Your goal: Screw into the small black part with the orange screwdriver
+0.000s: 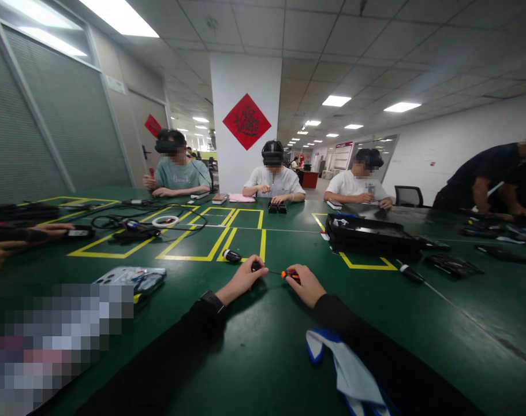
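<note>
My right hand [305,284] is closed around the orange and black handle of a screwdriver [290,277], its thin shaft pointing left. Between the fingertips of my left hand [242,281] is a small black part [256,266], and the shaft's tip reaches to it or close beside it. Both hands are just above the green table, near its middle. A black and white cylindrical object [232,256] lies just beyond my left hand. What the small part is cannot be made out.
A black tray stack [370,234] stands at the right. Cables [133,222] and a clear bag [135,278] lie at the left. A white and blue cloth [349,367] is near my right forearm. Several people sit across the table; another person's hands show at the far left.
</note>
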### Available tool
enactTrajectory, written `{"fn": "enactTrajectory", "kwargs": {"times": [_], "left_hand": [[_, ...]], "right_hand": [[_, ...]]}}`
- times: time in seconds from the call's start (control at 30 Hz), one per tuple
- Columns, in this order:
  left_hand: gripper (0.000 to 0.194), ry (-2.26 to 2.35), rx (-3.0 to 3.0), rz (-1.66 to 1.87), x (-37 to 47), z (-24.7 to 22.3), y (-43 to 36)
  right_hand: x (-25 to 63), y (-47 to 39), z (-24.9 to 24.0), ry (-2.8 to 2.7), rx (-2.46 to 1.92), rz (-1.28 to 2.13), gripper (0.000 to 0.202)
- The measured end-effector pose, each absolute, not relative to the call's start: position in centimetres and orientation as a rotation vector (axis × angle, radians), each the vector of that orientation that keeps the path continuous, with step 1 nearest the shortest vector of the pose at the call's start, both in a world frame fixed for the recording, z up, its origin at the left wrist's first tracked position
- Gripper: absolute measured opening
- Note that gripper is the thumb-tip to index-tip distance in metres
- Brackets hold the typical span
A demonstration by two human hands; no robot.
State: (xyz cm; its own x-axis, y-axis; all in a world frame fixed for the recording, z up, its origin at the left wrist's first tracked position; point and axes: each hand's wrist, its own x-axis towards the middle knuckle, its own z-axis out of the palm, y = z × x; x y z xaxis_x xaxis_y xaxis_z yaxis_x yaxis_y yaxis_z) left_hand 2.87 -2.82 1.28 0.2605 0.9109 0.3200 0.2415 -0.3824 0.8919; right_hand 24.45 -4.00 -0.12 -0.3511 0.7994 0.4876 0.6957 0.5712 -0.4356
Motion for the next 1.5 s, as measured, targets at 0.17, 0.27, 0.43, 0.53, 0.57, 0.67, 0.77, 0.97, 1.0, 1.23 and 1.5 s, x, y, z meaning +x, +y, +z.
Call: {"fn": "enactTrajectory", "kwargs": {"times": [0.17, 0.27, 0.43, 0.53, 0.57, 0.67, 0.77, 0.97, 1.0, 1.23, 1.5], "left_hand": [[0.022, 1.045, 1.796, 1.141, 2.80, 1.19, -2.76], [0.022, 1.033, 1.793, 1.138, 2.73, 1.15, -2.70], [0.021, 1.002, 1.798, 1.157, 2.67, 0.96, -2.52], [0.022, 0.997, 1.801, 1.159, 2.67, 0.86, -2.47], [0.022, 0.997, 1.800, 1.158, 2.68, 0.83, -2.45], [0.021, 0.999, 1.793, 1.168, 2.72, 0.75, -2.37], [0.021, 1.007, 1.790, 1.174, 2.74, 0.72, -2.27], [0.020, 1.002, 1.802, 1.173, 2.75, 0.76, -2.25], [0.020, 1.009, 1.801, 1.172, 2.75, 0.76, -2.27], [0.021, 1.006, 1.792, 1.182, 2.82, 0.90, -2.45], [0.021, 1.063, 1.724, 1.158, 2.89, 1.46, -2.99]], "right_hand": [[24.53, -3.70, -0.19, -2.140, -1.200, 0.200, 0.021], [24.54, -3.88, -0.08, -2.134, -1.182, 0.205, 0.011], [24.50, -4.27, 0.08, -2.131, -1.164, 0.247, 0.016], [24.54, -4.05, -0.04, -2.108, -1.186, 0.228, 0.015], [24.56, -3.91, -0.10, -2.100, -1.198, 0.218, 0.015], [24.65, -3.53, -0.29, -2.104, -1.219, 0.194, 0.019], [24.70, -3.49, -0.40, -2.110, -1.214, 0.189, 0.012], [24.65, -4.00, -0.31, -2.094, -1.231, 0.225, 0.015], [24.61, -4.03, -0.28, -2.096, -1.231, 0.226, 0.015], [24.54, -3.78, -0.23, -2.122, -1.216, 0.170, 0.022], [24.67, -4.11, -0.10, -2.137, -1.189, 0.198, 0.010]]}}
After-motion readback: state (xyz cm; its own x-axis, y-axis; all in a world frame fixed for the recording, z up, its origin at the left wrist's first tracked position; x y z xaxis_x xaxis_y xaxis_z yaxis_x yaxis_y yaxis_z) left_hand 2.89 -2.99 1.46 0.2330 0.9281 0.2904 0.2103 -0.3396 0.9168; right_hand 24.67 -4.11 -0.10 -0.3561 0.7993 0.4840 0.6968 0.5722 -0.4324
